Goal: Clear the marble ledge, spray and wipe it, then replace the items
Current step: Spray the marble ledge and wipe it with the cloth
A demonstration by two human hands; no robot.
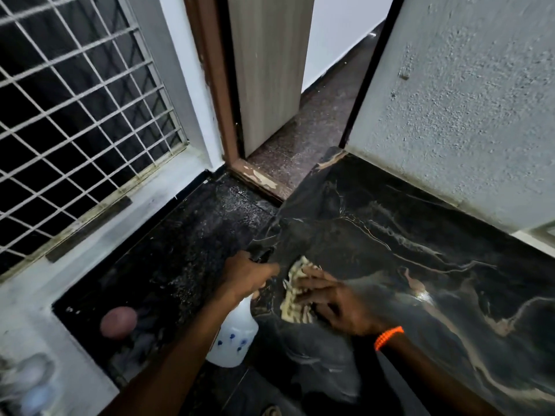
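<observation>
The black marble ledge [420,253] with pale veins runs along the rough white wall on the right; its top is bare and glossy. My left hand [249,273] grips the neck of a white spray bottle [235,337] with blue marks, held just off the ledge's left edge, nozzle pointing over the marble. My right hand [339,304], an orange bead band at its wrist, presses flat on a pale yellow cloth [295,291] near the ledge's left end.
A dark speckled floor [186,265] lies left of the ledge. A round pinkish object [118,322] and blurred items [28,382] sit at lower left. A grilled window [75,115] fills the left. An open door [270,70] stands ahead.
</observation>
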